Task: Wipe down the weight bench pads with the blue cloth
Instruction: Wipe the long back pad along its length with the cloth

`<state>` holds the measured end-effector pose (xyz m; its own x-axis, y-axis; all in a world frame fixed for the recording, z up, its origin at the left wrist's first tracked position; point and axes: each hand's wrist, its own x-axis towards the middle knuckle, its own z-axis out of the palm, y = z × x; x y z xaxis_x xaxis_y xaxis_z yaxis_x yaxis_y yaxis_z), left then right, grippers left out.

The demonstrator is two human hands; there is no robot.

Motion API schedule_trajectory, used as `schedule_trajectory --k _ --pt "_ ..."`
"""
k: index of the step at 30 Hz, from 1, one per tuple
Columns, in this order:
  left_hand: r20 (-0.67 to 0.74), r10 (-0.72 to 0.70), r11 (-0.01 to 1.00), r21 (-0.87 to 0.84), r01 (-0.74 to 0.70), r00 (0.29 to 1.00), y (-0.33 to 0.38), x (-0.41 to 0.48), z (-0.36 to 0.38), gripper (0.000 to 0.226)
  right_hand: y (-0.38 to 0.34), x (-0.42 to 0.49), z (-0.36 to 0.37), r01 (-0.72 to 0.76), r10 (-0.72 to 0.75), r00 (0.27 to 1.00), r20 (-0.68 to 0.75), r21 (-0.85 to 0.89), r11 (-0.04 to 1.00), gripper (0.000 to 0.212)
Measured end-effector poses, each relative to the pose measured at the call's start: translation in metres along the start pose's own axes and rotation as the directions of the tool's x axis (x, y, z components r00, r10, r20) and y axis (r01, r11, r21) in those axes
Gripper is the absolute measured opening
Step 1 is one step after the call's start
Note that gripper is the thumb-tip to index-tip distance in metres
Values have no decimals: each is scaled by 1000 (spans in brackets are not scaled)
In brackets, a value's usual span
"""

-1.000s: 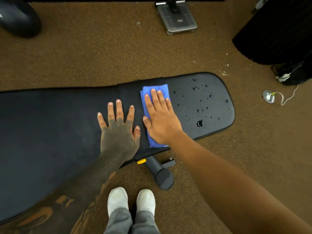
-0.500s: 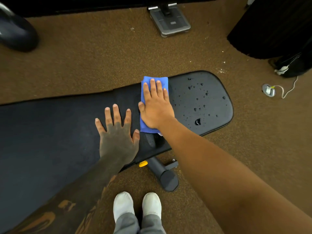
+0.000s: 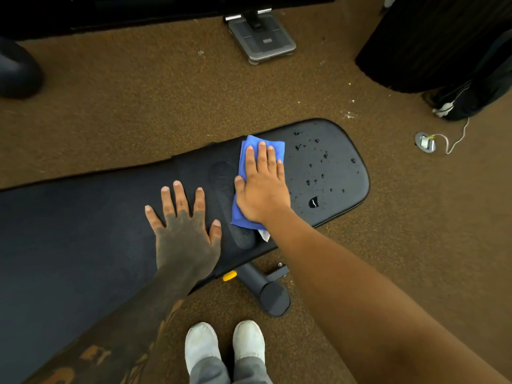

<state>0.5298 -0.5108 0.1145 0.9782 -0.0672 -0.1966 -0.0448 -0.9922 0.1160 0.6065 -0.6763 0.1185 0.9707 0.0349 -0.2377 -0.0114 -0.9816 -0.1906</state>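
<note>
A black weight bench lies across the view, its long back pad on the left and its shorter seat pad on the right. Water droplets dot the seat pad. My right hand presses flat, fingers straight, on the folded blue cloth at the left part of the seat pad, reaching toward its far edge. My left hand rests flat with spread fingers on the pad just left of the cloth. A white tag peeks out beneath the cloth's near corner.
Brown carpet surrounds the bench. A black support leg with a yellow knob sticks out below the pad, near my white shoes. A grey scale sits beyond the bench. Dark objects and a white cable lie at right.
My right hand has slid the blue cloth away from me toward the far edge of the pad, leaving a damp streak near the front. My left hand stays put.
</note>
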Motion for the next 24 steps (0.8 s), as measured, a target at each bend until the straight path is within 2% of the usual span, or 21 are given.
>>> schedule_trajectory --k 6,8,12,16,24 --pt "-51 88 994 -54 -90 995 22 16 -6 67 -2 -11 -4 11 -6 998 -64 81 997 68" --pt "-64 116 990 -78 -121 991 27 23 -6 67 -5 -7 -2 19 -16 999 -38 87 996 67" --pt "-38 146 985 -87 -149 989 26 33 -4 68 3 -10 5 54 -53 999 -8 87 995 66" --pt "9 159 987 -22 -159 987 35 35 -3 65 26 -27 6 81 -80 997 -17 83 993 65" --pt "34 187 982 9 -187 982 71 47 1 67 70 -22 -5 -37 37 999 0 35 999 65"
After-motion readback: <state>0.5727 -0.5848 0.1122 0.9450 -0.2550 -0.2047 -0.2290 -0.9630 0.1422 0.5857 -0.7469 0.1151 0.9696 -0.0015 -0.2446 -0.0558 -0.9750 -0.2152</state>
